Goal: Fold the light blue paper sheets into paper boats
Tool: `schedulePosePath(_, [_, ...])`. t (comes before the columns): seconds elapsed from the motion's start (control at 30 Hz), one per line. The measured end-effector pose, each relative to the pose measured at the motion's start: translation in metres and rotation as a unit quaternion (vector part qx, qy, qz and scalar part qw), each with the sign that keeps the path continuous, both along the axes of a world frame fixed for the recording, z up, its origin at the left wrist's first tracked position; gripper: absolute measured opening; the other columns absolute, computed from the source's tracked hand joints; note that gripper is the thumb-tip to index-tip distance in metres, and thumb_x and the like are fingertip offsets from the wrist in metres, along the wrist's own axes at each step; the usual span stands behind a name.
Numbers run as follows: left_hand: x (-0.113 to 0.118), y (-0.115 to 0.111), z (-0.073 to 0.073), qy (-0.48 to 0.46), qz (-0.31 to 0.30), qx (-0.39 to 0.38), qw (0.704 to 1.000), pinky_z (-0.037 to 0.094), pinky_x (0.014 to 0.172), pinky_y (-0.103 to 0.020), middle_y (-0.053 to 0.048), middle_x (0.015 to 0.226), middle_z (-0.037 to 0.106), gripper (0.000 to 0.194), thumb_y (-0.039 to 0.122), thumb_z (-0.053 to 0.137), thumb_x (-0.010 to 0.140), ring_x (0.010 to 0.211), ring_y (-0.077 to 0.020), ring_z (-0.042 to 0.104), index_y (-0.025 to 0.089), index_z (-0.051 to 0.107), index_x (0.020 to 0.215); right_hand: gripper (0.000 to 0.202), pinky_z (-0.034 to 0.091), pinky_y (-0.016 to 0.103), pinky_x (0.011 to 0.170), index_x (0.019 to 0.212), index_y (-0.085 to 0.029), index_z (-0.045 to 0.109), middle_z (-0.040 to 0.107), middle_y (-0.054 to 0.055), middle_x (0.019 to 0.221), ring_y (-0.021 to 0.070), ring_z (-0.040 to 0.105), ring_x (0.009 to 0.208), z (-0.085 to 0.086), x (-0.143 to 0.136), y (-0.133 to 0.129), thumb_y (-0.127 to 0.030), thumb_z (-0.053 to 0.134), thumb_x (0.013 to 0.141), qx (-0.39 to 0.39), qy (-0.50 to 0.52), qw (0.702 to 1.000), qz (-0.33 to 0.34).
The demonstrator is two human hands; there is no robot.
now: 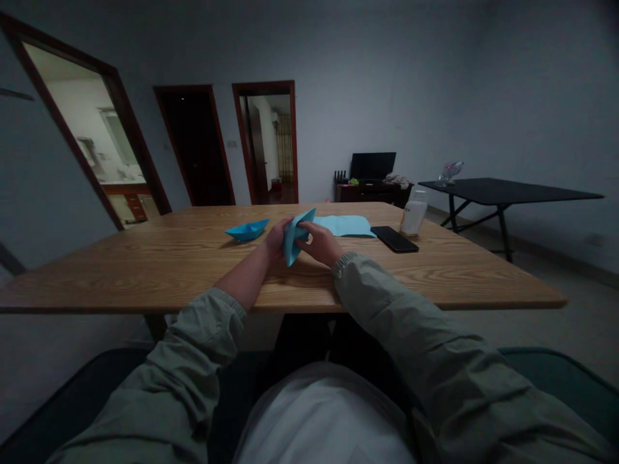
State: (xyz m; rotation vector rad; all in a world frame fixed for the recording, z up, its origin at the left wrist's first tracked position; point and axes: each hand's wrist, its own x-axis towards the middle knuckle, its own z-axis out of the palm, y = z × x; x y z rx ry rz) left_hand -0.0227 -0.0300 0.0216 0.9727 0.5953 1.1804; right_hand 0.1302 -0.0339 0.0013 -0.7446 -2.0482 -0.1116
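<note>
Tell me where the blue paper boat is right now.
In the head view, the blue paper boat sits on the wooden table, just left of the left hand holding folded light-blue paper.

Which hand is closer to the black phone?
The right hand. It is to the left of the phone, with a gap between; the left hand is farther away on that same side.

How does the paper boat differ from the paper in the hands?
The paper boat rests on the table; the held paper, tilted steeply, is between left hand and right hand. The boat looks deeper blue; the held paper paler. Both are folded blue paper.
</note>
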Motion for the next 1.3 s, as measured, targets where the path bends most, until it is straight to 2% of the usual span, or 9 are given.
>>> schedulePosePath(0.2, [0.002, -0.008, 0.004, -0.002, -0.02, 0.004, 1.0, 0.055, 0.068, -0.031, -0.008, 0.072, 0.071, 0.028, 0.033, 0.05, 0.088, 0.073, -0.0223, 0.069, 0.012, 0.068, 0.092, 0.034, 0.047, 0.031, 0.081, 0.113, -0.015, 0.064, 0.069, 0.01, 0.1, 0.0206, 0.062, 0.087, 0.001, 0.0, -0.001, -0.024, 0.065, 0.08, -0.003, -0.02, 1.0, -0.023])
schedulePosePath(0.47, [0.004, -0.01, 0.004, -0.006, -0.023, 0.034, 0.999, 0.055, 0.073, -0.031, -0.007, 0.072, 0.071, 0.027, 0.029, 0.05, 0.086, 0.076, -0.0224, 0.069, 0.012, 0.068, 0.098, 0.032, 0.046, 0.03, 0.078, 0.112, -0.018, 0.064, 0.067, 0.006, 0.092, 0.0192, 0.061, 0.082, 0.001, 0.001, 0.0, -0.026, 0.065, 0.081, -0.02, -0.033, 0.998, -0.048])
schedulePosePath(0.67, [-0.005, -0.004, 0.003, 0.002, -0.041, -0.03, 0.999, 0.055, 0.072, -0.035, -0.01, 0.071, 0.071, 0.039, 0.041, 0.046, 0.089, 0.076, -0.0254, 0.07, 0.011, 0.069, 0.096, 0.034, 0.046, 0.029, 0.077, 0.114, -0.019, 0.063, 0.067, 0.007, 0.092, 0.0182, 0.061, 0.082, 0.001, -0.001, -0.003, -0.028, 0.066, 0.082, -0.012, -0.03, 0.999, -0.022])
schedulePosePath(0.8, [-0.006, -0.006, 0.006, 0.002, -0.056, -0.045, 0.997, 0.055, 0.073, -0.036, -0.011, 0.075, 0.072, 0.046, 0.047, 0.043, 0.089, 0.077, -0.0262, 0.07, 0.011, 0.069, 0.098, 0.039, 0.046, 0.031, 0.082, 0.116, -0.019, 0.061, 0.067, 0.008, 0.101, 0.0196, 0.061, 0.088, 0.0, -0.002, -0.003, -0.026, 0.069, 0.078, 0.003, -0.045, 0.999, 0.008])
schedulePosePath(0.97, [0.0, -0.01, 0.008, 0.01, -0.046, -0.038, 0.998, 0.055, 0.074, -0.035, -0.01, 0.073, 0.072, 0.043, 0.045, 0.044, 0.09, 0.077, -0.0246, 0.07, 0.01, 0.068, 0.097, 0.038, 0.045, 0.034, 0.088, 0.114, -0.017, 0.061, 0.065, 0.01, 0.11, 0.0225, 0.059, 0.098, 0.0, -0.002, -0.002, -0.023, 0.069, 0.078, 0.018, -0.055, 0.998, 0.006])
schedulePosePath(1.1, [0.004, -0.004, 0.004, -0.007, -0.018, 0.002, 1.0, 0.055, 0.074, -0.032, -0.009, 0.071, 0.071, 0.037, 0.041, 0.047, 0.089, 0.076, -0.0232, 0.07, 0.011, 0.068, 0.091, 0.034, 0.045, 0.033, 0.087, 0.116, -0.017, 0.06, 0.065, 0.01, 0.11, 0.0216, 0.06, 0.097, 0.0, -0.001, 0.0, -0.021, 0.064, 0.082, 0.011, -0.048, 0.999, -0.004])
schedulePosePath(1.3, [0.005, 0.002, 0.0, -0.02, 0.013, -0.005, 1.0, 0.056, 0.07, -0.031, -0.007, 0.069, 0.071, 0.03, 0.036, 0.047, 0.09, 0.073, -0.0219, 0.069, 0.013, 0.067, 0.09, 0.035, 0.047, 0.032, 0.081, 0.125, -0.016, 0.055, 0.068, 0.01, 0.097, 0.02, 0.062, 0.088, 0.0, -0.002, -0.001, -0.026, 0.052, 0.092, -0.029, -0.015, 0.998, -0.047])
